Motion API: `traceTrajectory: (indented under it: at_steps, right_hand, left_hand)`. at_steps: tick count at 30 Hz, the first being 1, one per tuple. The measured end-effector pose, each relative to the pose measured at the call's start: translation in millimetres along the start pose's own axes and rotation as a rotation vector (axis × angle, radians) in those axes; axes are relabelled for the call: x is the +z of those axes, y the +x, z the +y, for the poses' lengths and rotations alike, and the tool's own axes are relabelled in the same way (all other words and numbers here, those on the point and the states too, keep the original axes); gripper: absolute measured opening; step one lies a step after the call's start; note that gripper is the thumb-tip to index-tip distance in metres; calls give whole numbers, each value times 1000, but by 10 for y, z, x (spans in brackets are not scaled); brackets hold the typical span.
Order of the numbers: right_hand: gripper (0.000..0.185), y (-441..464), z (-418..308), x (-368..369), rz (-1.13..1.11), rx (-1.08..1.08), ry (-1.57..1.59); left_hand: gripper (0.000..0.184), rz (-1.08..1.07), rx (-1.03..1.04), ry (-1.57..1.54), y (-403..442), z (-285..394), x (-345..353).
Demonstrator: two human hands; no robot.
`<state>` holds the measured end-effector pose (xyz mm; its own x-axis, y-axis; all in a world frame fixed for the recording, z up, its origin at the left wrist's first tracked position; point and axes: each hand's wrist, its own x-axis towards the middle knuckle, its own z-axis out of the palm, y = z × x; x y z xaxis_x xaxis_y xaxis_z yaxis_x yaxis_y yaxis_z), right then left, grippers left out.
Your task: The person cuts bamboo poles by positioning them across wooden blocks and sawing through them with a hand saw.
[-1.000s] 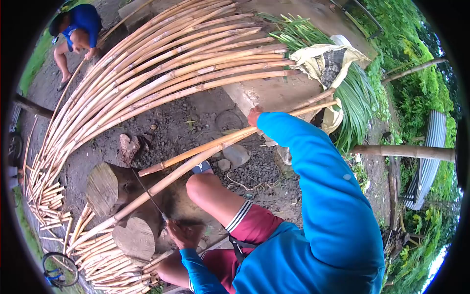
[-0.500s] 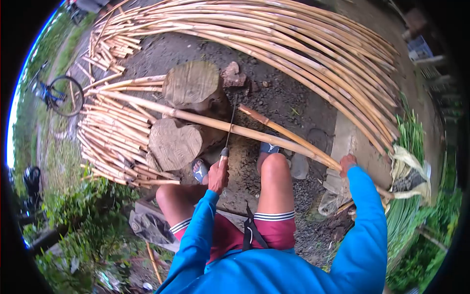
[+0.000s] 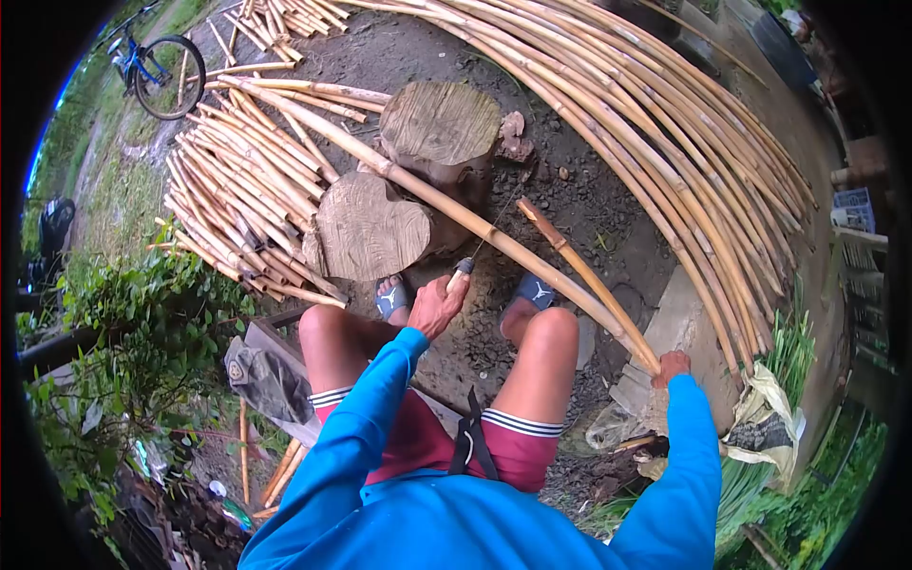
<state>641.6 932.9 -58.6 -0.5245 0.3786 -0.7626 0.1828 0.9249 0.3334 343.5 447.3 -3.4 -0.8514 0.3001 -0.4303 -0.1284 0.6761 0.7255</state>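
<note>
My left hand (image 3: 440, 306) is closed around the pale handle of a long-bladed knife (image 3: 464, 265). Its thin blade, seen almost edge-on and blurred, points up and away across the long bamboo pole (image 3: 427, 193). That pole slants from the upper left past two tree stumps (image 3: 442, 123) to my right hand (image 3: 672, 366), which grips its near end. A shorter bamboo piece (image 3: 584, 273) with a browner far end runs to the same hand; whether the fingers hold it too I cannot tell. Both my feet (image 3: 391, 296) in blue sandals rest beyond the knees.
Many long bamboo poles (image 3: 655, 142) lie in a curved row at the upper right. Short cut lengths (image 3: 242, 199) are heaped left of the stumps. A blue bicycle (image 3: 169, 76) stands farther off. A whitish sack (image 3: 768, 423) and cut green stalks lie at the right.
The view has shifted, so the stumps and poles sit farther right. My left hand has turned, with the knife blade now slanting more to the right. My right hand stays at the pole's end.
</note>
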Motion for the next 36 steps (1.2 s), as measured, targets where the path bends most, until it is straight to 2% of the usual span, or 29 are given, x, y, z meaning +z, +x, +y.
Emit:
traceTrajectory:
  at_steps: [4,8,10,12,14,16,19,21,23,24,25,26,28,29,30,31,32,33,35,36]
  right_hand:
    - [49,-32,-41,-116,-114,59,6]
    - [48,-45,-48,-85,-94,55,14]
    - [57,-30,-35,-57,-48,68,16]
    - [57,-29,-18,-96,-71,69,3]
    - [58,-38,-54,-113,-105,65,-1]
    - [49,-113,-92,-257,-144,71,-18]
    - [51,-116,-121,-281,-149,65,-122]
    - [51,-137,-10,-139,-82,31,-138]
    - [51,-179,-5,-166,-16,-17,-161]
    - [49,-287,52,-227,-53,-31,14]
    - [48,-412,89,-362,-94,-38,190]
    - [48,-529,70,-512,-91,-34,176]
    - [44,-805,2,-742,75,40,302]
    - [43,-889,59,-873,94,53,436]
    - [42,-961,134,-1062,109,74,568]
    - [38,-1067,180,-1356,265,-11,545]
    - [35,-1205,257,-1644,420,-94,512]
    - [35,-1383,268,-1898,407,-70,492]
    - [26,-1694,132,-2307,513,-73,1028]
    - [22,-1588,280,-1932,543,49,1099]
  left_hand:
    - [59,-38,-52,-62,-19,97,-62]
    - [62,-69,-94,-44,-27,8,-54]
    - [62,-62,-88,-39,-109,-95,-69]
    - [61,-99,-83,71,-316,-401,-76]
    - [60,-144,-229,20,-798,-157,-376]
    - [59,-153,-284,-21,-1153,-272,-548]
    - [52,-138,-331,-51,-1561,-286,-927]
    - [43,27,-234,-265,-1712,-437,-1100]
    - [35,199,-190,-260,-1767,-533,-1278]
    - [34,298,-102,-159,-1743,-594,-1373]
    - [35,396,-106,-176,-1691,-607,-1432]
    - [36,438,-107,-296,-1636,-670,-1466]
    - [40,489,-102,-529,-1515,-799,-1487]
    - [40,468,-105,-530,-1478,-829,-1518]
    - [39,443,-144,-710,-1455,-851,-1523]
    - [39,417,-191,-896,-1436,-863,-1496]
    - [38,417,-185,-909,-1414,-873,-1491]
    - [38,404,-196,-944,-1401,-891,-1481]
    - [34,351,-204,-964,-1374,-863,-1486]
    - [34,344,-206,-994,-1376,-852,-1496]
